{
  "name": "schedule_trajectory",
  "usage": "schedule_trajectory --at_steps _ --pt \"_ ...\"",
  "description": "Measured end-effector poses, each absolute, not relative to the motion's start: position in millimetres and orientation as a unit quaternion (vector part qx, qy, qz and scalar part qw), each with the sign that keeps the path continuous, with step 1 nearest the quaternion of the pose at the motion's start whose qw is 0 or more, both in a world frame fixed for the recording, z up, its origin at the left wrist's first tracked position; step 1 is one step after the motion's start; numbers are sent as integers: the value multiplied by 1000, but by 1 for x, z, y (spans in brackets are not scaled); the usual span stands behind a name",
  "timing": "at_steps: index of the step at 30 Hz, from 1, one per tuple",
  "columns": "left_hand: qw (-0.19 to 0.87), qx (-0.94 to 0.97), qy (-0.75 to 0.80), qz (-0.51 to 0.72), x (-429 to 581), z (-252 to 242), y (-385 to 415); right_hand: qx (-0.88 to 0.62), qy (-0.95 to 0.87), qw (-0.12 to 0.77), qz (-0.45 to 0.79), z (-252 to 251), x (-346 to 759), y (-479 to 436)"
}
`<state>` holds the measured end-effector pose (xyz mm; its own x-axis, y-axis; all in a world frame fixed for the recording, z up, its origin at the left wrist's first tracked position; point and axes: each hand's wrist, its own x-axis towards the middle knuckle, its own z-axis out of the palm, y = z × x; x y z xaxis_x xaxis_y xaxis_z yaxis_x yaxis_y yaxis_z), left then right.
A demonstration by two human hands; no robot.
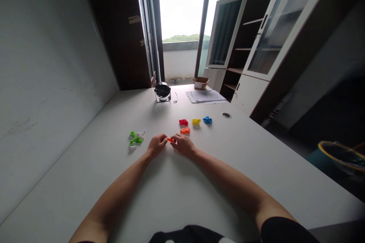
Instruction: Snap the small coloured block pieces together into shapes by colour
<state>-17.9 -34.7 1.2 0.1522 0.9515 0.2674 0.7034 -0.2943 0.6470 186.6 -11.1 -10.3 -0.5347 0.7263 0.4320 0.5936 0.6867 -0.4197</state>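
Between my two hands is a small orange plastic piece (170, 140), its exact shape too small to make out. My left hand (157, 144) pinches its left end, while my right hand (183, 144) has its fingers closed on the right end. Just beyond my right hand lies a group of orange pieces (185, 131). Farther back sit a red group (183, 122), a yellow group (196, 121) and a blue group (207, 120) in a row. To the left of my left hand, green pieces (138, 139) and white pieces (140, 135) lie loosely together.
A black round device on a stand (162, 91) stands at the table's back, beside a thin dark cord (175, 98). Papers (205, 96) and an open cardboard box (201, 83) lie at the back right. A cable hole (226, 115) is near the right edge. A wall borders the left side.
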Motion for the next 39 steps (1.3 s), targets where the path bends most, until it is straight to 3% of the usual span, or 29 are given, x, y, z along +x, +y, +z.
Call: schedule_trajectory --at_steps 39 --pt "227 738 543 331 -16 5 -37 -409 -847 305 147 -4 186 -13"
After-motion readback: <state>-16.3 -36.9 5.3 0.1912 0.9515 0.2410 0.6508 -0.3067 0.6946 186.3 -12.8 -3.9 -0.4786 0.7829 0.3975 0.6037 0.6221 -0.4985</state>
